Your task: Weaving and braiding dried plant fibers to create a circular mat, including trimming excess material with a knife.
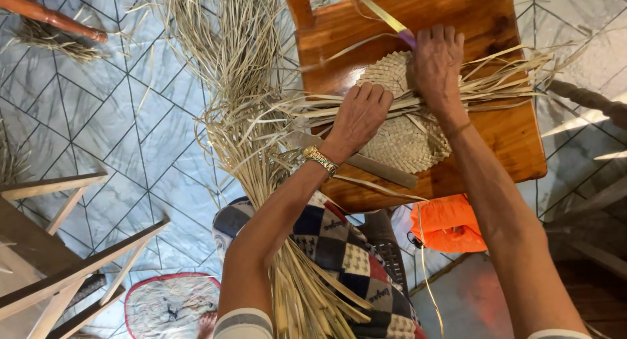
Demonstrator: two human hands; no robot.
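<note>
While a round woven mat (398, 127) lies on a small wooden table (503, 136), both hands press down on it and on the loose straw strips (503, 84) crossing it. The left hand (358, 115), with a metal watch (320, 160) at the wrist, has its fingers curled over a bunch of strips at the mat's near edge. The right hand (435, 59) is bent over the mat's far edge, fingers folded down on the strips, touching a flat yellow strip with a purple end (392, 22). A long bundle of straw (261, 149) runs across the person's lap onto the tiled floor (130, 117).
</note>
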